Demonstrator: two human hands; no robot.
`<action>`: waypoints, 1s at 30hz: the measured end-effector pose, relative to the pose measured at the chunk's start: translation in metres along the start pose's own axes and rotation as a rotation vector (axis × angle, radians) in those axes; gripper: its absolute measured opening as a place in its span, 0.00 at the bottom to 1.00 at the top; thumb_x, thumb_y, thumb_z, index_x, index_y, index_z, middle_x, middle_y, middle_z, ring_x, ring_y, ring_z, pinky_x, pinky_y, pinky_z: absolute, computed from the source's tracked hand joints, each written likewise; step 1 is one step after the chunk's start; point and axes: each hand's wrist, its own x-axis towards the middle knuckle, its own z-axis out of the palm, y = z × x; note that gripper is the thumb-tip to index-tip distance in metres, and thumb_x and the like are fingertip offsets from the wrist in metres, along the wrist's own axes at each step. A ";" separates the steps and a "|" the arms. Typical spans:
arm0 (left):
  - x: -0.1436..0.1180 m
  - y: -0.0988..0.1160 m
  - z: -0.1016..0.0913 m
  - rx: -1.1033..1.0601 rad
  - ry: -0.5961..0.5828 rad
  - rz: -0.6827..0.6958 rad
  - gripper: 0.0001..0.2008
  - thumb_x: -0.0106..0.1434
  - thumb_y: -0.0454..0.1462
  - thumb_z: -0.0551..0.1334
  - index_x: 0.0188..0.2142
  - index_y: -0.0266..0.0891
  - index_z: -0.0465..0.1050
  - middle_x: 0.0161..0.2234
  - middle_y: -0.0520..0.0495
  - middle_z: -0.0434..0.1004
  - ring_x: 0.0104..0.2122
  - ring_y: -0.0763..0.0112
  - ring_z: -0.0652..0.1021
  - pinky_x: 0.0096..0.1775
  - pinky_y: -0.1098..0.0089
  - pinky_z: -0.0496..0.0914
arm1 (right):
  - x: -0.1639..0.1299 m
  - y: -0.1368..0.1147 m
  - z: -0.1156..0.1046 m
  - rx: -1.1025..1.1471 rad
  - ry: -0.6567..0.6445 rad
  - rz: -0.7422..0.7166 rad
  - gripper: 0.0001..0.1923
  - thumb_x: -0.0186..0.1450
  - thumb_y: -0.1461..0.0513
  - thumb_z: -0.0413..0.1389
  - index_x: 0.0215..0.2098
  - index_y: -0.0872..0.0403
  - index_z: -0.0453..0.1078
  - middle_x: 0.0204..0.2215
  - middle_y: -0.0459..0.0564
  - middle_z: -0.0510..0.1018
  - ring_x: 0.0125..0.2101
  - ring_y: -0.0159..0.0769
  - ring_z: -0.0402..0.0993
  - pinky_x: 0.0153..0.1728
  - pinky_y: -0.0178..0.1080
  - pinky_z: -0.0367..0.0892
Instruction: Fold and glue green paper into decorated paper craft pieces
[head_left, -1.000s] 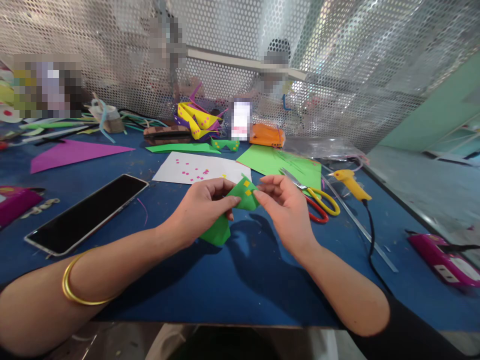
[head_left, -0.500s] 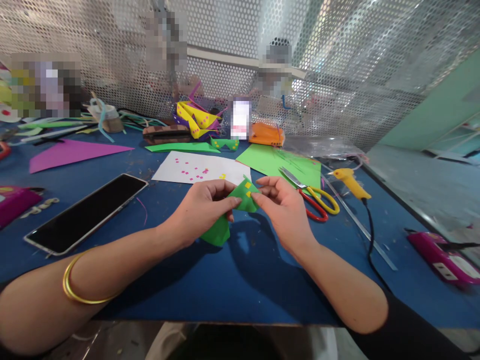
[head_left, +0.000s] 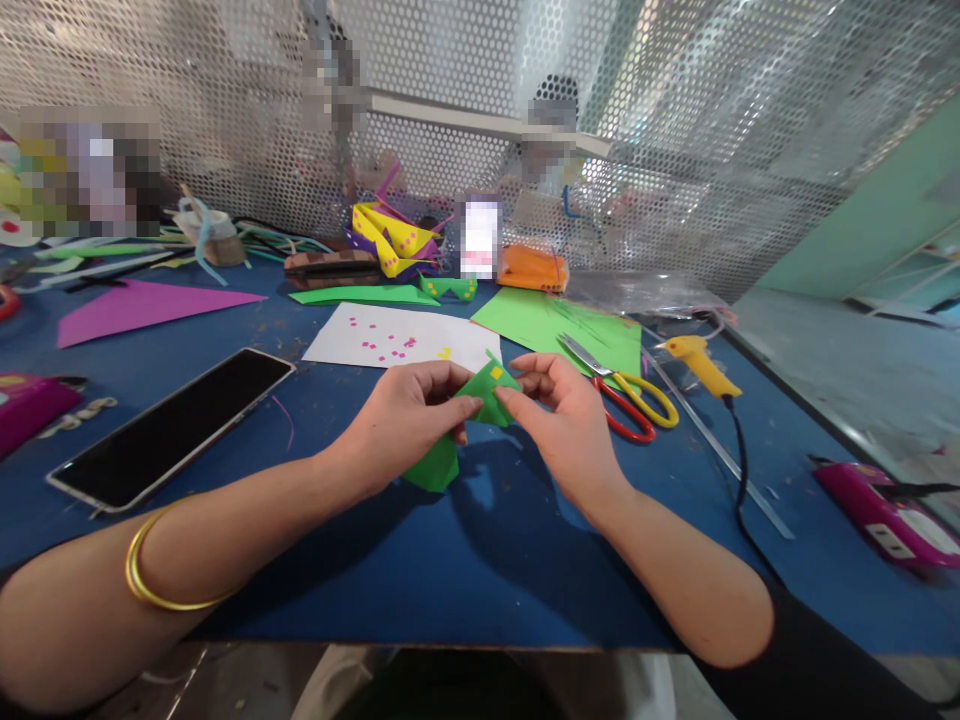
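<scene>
– Green paper! What is that little folded green paper piece [head_left: 480,400] doing up there?

– Both hands hold it just above the blue surface [head_left: 480,560]. The left hand [head_left: 405,415] is closed on its left side, with the thumb on top. The right hand [head_left: 559,410] pinches its right side with fingertips. A small yellow square sits on the top of the paper.

– What is close by?

– Just behind the hands lies a white sheet [head_left: 397,338] with tiny pink bits on it. To the right of it is a flat green sheet [head_left: 555,325]. Scissors [head_left: 626,395] with one red and one yellow handle lie near the right hand. Past them is a yellow glue gun [head_left: 701,365] with a black cord.

– And on the other side?

– A phone [head_left: 172,425] with a dark screen lies left of the left hand. Farther back is a purple paper triangle [head_left: 142,305]. There is a gold bangle [head_left: 154,575] on the left arm.
</scene>
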 end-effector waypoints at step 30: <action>0.004 0.007 -0.012 -0.031 0.025 -0.134 0.10 0.52 0.39 0.71 0.32 0.39 0.77 0.21 0.54 0.73 0.19 0.78 0.69 0.20 0.77 0.63 | 0.078 0.038 -0.191 -1.141 0.447 0.053 0.12 0.61 0.56 0.62 0.30 0.58 0.72 0.36 0.77 0.75 0.50 0.68 0.69 0.45 0.64 0.53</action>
